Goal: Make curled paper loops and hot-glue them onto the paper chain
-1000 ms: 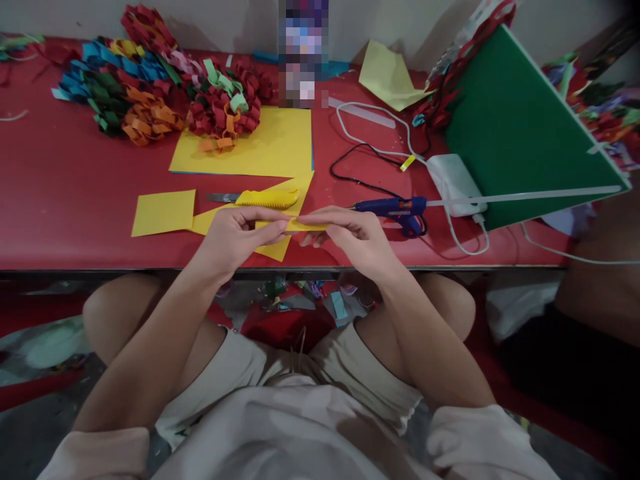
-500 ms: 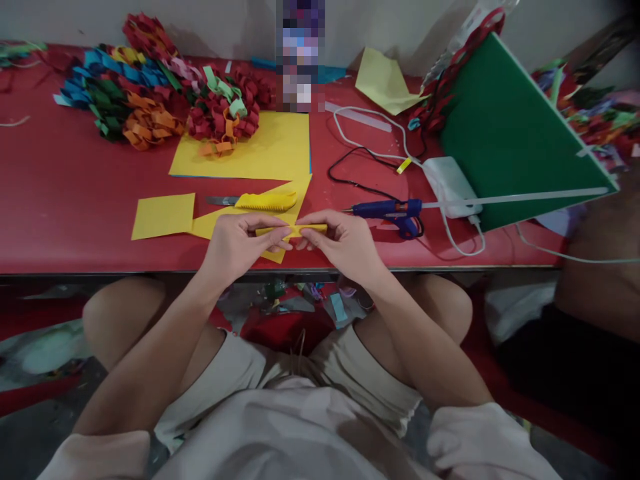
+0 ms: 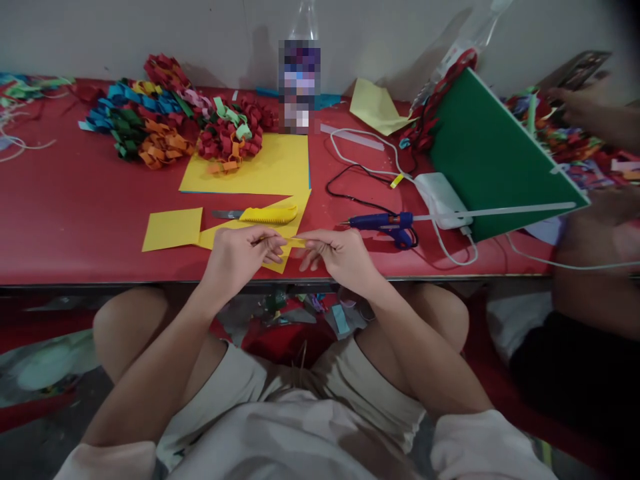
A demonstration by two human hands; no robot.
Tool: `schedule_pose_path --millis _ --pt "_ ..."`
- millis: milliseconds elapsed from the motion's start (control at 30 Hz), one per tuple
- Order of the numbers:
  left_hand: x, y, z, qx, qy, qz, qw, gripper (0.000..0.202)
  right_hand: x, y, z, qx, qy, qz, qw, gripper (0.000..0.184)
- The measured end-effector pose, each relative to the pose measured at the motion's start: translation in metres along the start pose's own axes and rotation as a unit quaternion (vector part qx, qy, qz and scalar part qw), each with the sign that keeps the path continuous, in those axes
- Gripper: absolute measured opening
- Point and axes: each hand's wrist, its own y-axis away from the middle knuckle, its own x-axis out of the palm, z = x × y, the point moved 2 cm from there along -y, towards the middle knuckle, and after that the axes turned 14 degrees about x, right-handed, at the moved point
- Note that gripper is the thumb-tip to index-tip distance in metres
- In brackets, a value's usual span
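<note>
Between my two hands is a small folded piece of yellow paper (image 3: pixel 296 243), mostly hidden by the fingers. My left hand (image 3: pixel 243 257) pinches its left end, and my right hand (image 3: pixel 336 255) pinches the right end with thumb and forefinger. Just beyond them a yellow utility knife (image 3: pixel 269 214) with its blade out lies on a larger yellow paper offcut (image 3: pixel 301 202). A yellow paper rectangle (image 3: pixel 173 229) rests to the left of my left hand. Past my right hand lies a blue hot glue gun (image 3: pixel 383 221) with a long glue stick in its back.
Coloured paper chains (image 3: pixel 165 120) lie at the back left, partly over yellow sheets (image 3: pixel 280 160). A bottle (image 3: pixel 303 23) stands behind. Cords run to a white power strip (image 3: pixel 440 193) beside a leaning green board (image 3: pixel 493 157). Another person's hand (image 3: pixel 593 107) holds a phone at far right.
My head view has tilted up slightly, so the table sits lower. The yellow paper in my fingers has turned and shows less. At far right, another person's hands have come into view.
</note>
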Motion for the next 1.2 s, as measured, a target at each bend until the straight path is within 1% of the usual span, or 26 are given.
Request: schedule_pose_path --millis 67,100,167,233,300,367,433,500,567,700,800,900,967,1033,1133,1200 --pt "-0.003 0.0 -0.001 -0.02 0.044 0.027 0.998 0.035 -0.002 0.001 0.002 0.027 -0.031 0.028 0.999 0.029" --pt "-0.005 0.0 -0.001 -0.018 0.048 0.041 0.998 0.036 -0.003 0.002 0.004 0.04 -0.045 0.043 0.997 0.031" --pt "-0.009 0.0 -0.001 0.0 0.031 0.051 0.998 0.036 -0.004 0.002 0.005 0.065 -0.07 0.065 0.993 0.038" --pt "-0.012 0.0 -0.001 0.017 0.02 0.06 0.998 0.035 -0.004 0.001 0.004 0.079 -0.083 0.07 0.991 0.043" --pt "-0.013 -0.001 -0.001 0.026 0.025 0.076 0.996 0.036 -0.005 0.0 0.003 0.075 -0.066 0.059 0.993 0.044" --pt "-0.013 -0.002 -0.002 0.021 0.034 0.087 0.995 0.037 -0.006 0.0 0.003 0.042 -0.006 0.032 0.999 0.044" --pt "-0.011 -0.003 -0.003 0.007 0.039 0.082 0.996 0.038 -0.006 0.0 0.005 0.008 0.062 0.003 0.998 0.043" --pt "-0.008 -0.002 -0.004 0.004 0.039 0.083 0.996 0.039 -0.005 0.0 0.006 -0.004 0.09 -0.017 0.996 0.039" --pt "-0.003 0.0 -0.004 0.02 0.022 0.08 0.996 0.04 -0.004 0.0 0.006 0.005 0.074 -0.022 0.997 0.034" --pt "0.002 0.002 -0.001 0.06 -0.051 0.063 0.995 0.035 0.0 -0.002 0.007 0.037 0.006 -0.008 0.999 0.033" --pt "0.002 0.002 -0.002 0.068 -0.062 0.074 0.993 0.034 0.0 -0.003 0.007 0.05 -0.013 -0.008 0.999 0.033" --pt "0.002 0.002 -0.003 0.05 -0.019 0.086 0.995 0.035 -0.002 -0.002 0.008 0.054 -0.005 -0.012 0.998 0.034" --pt "0.003 0.001 -0.002 0.03 0.009 0.081 0.996 0.035 -0.003 -0.002 0.008 0.062 0.01 -0.017 0.998 0.035" --pt "0.004 0.001 0.001 0.008 0.03 0.076 0.997 0.036 -0.004 -0.002 0.007 0.07 0.011 -0.019 0.997 0.033" --pt "0.006 0.0 0.003 -0.021 0.053 0.081 0.995 0.037 -0.003 -0.002 0.006 0.079 -0.022 -0.021 0.996 0.025" --pt "0.006 0.0 0.002 -0.03 0.077 0.084 0.993 0.037 -0.003 -0.002 0.006 0.078 -0.044 -0.027 0.996 0.023"
